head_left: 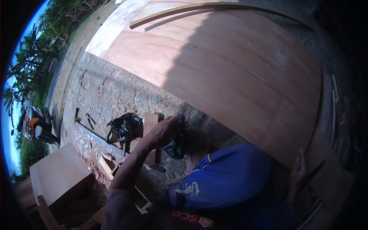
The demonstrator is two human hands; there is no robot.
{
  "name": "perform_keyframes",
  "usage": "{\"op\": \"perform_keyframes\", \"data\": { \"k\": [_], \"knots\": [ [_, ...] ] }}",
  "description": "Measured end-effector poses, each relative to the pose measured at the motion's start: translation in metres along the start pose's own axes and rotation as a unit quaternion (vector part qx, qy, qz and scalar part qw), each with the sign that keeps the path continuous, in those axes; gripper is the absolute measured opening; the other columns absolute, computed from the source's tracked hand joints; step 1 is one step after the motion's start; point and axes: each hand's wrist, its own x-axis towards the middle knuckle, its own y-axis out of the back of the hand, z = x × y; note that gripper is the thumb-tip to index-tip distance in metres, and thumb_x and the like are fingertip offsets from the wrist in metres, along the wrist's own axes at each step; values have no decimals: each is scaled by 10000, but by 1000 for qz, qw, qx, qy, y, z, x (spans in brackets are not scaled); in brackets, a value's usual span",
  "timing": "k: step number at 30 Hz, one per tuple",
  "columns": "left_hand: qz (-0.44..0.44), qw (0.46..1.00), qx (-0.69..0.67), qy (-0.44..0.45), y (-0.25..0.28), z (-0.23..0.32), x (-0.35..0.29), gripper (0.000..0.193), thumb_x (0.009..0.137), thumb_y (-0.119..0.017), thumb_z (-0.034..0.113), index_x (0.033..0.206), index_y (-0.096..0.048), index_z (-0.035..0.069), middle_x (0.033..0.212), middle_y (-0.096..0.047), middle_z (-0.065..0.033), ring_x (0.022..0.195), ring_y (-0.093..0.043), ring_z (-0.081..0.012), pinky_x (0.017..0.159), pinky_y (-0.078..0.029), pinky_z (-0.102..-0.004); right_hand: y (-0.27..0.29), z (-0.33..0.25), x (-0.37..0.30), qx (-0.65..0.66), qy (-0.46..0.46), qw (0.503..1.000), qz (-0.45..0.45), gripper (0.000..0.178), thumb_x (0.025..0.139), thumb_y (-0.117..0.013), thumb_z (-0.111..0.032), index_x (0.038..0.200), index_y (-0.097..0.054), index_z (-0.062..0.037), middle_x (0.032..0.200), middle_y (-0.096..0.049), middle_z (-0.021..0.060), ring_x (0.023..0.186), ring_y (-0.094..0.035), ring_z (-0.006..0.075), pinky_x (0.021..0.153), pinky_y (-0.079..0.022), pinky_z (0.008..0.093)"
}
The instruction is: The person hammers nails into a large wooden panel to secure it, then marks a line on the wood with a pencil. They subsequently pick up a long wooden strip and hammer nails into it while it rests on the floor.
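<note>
My left hand [165, 130] is closed at a black plastic bag [177, 145], its fingers curled over the upper part of the bag. Beside it stands a block of reddish wood [150, 123], with a second black plastic bag [127, 125] just to its left. At the right, my right hand [298, 170] rests by the near edge of a large plywood sheet [230, 73], fingers stretched out. A thin dark tool [316, 171] lies next to that hand; its kind is hard to make out in the shadow.
A long wooden strip [214, 5] lies across the sheet's far side. On the rough ground to the left are a hammer [76, 115], pliers [90, 119] and a long metal straightedge [96, 135]. A wooden box [59, 172] stands at the lower left; a motorbike [36, 122] is parked beyond.
</note>
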Motion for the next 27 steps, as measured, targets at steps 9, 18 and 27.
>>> {"op": "perform_keyframes", "data": {
  "k": [9, 18, 27],
  "knots": [
    [-119, 986, -1, 115, -61, -2, 14, 384, 883, -525, 6, 1260, -597, 20, 1071, -647, -212, 937, -669, -370, 791, -561, -440, 17, -31, -34, 4, -10, 999, 33, 319, 953, -597, -20, 1269, -636, -9, 1141, -665, 203, 1015, -661, 358, 845, -534, 387],
    [-138, 986, 64, 64, -108, 37, 92, 362, 891, -555, 38, 1248, -609, 20, 1061, -662, -205, 937, -670, -355, 800, -555, -428, 22, 49, -206, -74, -274, 948, 146, 294, 972, -611, -135, 1245, -657, -32, 1108, -686, 215, 1009, -675, 380, 859, -540, 401],
    [-162, 977, 129, 43, -136, 91, 145, 342, 899, -586, 69, 1236, -621, 21, 1051, -676, -199, 937, -672, -341, 808, -549, -416, 15, 76, -381, -136, -475, 844, 209, 236, 884, -641, -177, 1084, -706, -71, 957, -694, 157, 922, -680, 357, 807, -544, 462]
  ]
}}
